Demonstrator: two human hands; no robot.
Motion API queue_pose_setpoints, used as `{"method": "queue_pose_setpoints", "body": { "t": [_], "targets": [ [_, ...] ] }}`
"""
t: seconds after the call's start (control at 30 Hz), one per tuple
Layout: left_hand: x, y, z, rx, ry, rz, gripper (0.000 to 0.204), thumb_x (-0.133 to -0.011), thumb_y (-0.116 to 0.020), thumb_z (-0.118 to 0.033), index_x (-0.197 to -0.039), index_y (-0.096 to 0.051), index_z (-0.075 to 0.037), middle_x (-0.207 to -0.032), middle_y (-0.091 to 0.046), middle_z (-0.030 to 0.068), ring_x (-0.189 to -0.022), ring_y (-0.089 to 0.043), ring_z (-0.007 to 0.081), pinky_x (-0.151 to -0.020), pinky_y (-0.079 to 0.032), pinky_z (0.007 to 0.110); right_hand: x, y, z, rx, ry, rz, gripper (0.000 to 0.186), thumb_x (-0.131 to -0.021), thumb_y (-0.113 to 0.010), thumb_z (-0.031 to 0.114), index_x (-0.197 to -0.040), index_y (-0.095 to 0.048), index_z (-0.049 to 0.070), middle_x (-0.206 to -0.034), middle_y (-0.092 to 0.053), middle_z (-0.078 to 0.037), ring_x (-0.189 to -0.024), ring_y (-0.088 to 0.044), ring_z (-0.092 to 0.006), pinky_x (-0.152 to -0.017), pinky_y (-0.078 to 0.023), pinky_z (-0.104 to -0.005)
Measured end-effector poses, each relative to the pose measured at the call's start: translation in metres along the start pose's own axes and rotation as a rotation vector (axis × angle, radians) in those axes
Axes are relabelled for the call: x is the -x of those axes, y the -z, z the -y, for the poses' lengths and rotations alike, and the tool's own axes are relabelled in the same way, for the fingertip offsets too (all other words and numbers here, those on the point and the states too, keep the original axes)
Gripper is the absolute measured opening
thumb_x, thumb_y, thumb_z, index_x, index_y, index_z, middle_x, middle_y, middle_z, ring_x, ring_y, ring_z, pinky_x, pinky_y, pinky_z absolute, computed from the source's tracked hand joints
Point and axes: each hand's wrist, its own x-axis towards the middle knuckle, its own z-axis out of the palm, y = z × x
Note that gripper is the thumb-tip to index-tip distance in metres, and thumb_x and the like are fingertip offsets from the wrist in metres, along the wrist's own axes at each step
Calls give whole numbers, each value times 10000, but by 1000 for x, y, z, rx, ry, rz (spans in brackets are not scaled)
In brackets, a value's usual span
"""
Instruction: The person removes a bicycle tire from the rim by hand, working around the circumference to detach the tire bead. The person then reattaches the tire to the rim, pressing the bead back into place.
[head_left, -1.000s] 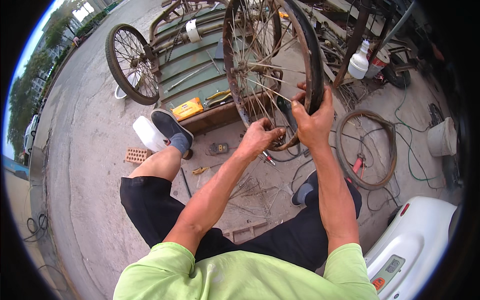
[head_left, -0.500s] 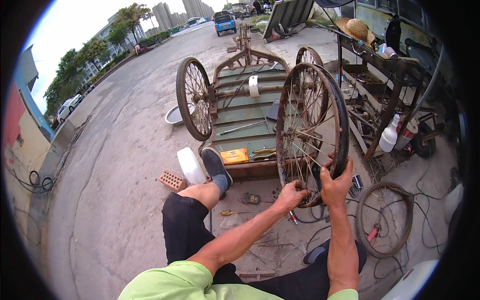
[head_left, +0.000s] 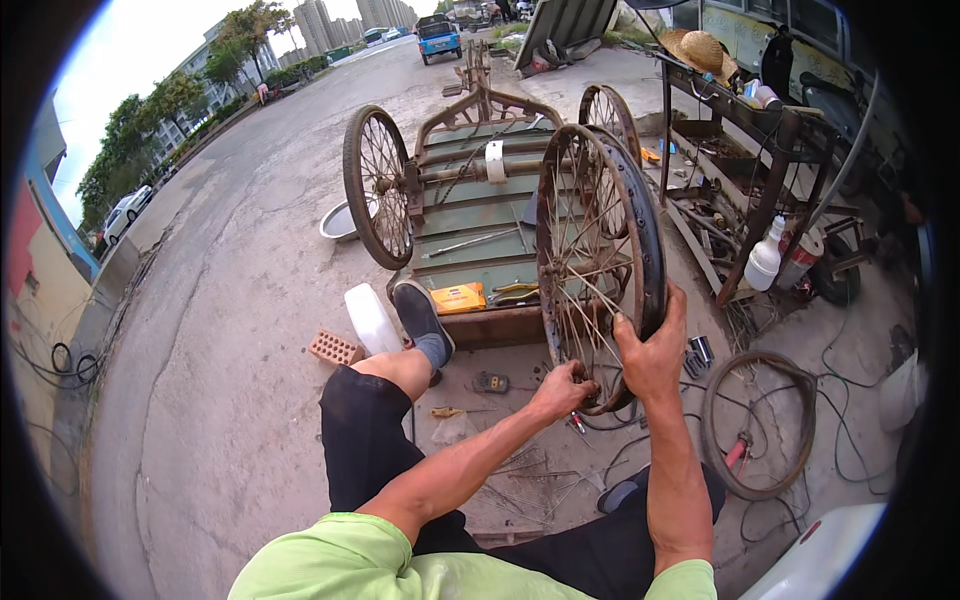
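A rusty spoked wheel (head_left: 655, 235) stands upright in front of me, its rim turned nearly edge-on. My right hand (head_left: 652, 350) grips the right side of this wheel, thumb on the inner side and fingers round the outside. Low on the rim, my left hand (head_left: 565, 390) is closed in a pinch near the spoke ends; whatever lies between its fingertips is too small to make out. Just beyond is an upturned cart with a green slatted bed (head_left: 480, 240), and a second spoked wheel (head_left: 378, 187) is mounted on its left.
A yellow box (head_left: 459, 297) and pliers (head_left: 516, 294) lie on the cart's edge. On the ground are a loose tyre (head_left: 716, 425), a perforated brick (head_left: 335, 348), a white jug (head_left: 372, 318), a multimeter (head_left: 490, 382) and several cables. A metal rack (head_left: 750, 180) stands at right.
The view has shifted a little, moving the scene slightly left and up. The wheel has turned a little, and my right hand now sits flatter against its side. My left hand remains at the lower rim.
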Motion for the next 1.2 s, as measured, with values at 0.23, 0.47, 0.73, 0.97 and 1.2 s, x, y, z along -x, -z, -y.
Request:
{"method": "queue_pose_setpoints", "body": {
  "t": [0.23, 0.47, 0.73, 0.97, 1.2],
  "targets": [
    [0, -7, 17, 14, -30, 23, 391, -887, -776, -291, -1057, -677, 48, -891, -725, 172, -848, -703, 254, -793, -551, 405, -3, 7, 11, -230, -177, 159, 382, -808, -730, 28, -1168, -611, -18, -986, -729, -99, -884, -712, -216, -826, -561, -338],
    [-12, 20, -3, -112, -55, 11, 353, -876, -783, -261, -1028, -683, 41, -901, -733, 190, -855, -714, 270, -804, -555, 416, -13, -4, 13, -352, -233, 150, 361, -802, -740, 8, -1140, -615, -21, -1046, -704, -64, -904, -658, -123, -832, -536, -291],
    [-62, 29, 16, -120, -60, -40, 348, -881, -795, -246, -1039, -693, 46, -881, -731, 148, -817, -689, 208, -762, -550, 388, -21, -33, -19, -331, -160, 117, 376, -797, -768, 51, -1132, -613, -17, -1008, -718, -66, -870, -674, -128, -794, -559, -305],
    [-59, 19, 24, -38, -76, -56, 336, -895, -790, -265, -973, -680, 42, -833, -695, 120, -775, -647, 202, -728, -529, 383, -10, -25, -28, -311, -207, 145, 358, -832, -749, 11, -1158, -600, -3, -1046, -684, -68, -952, -660, -142, -888, -533, -309],
    [-67, 11, 23, -136, -51, -97, 279, -887, -766, -209, -999, -690, 35, -756, -664, 86, -702, -646, 215, -698, -541, 401, -4, -28, -31, -377, -194, 78, 351, -839, -735, -7, -1151, -574, -11, -1014, -688, -61, -924, -669, -129, -853, -545, -295]
  ]
}}
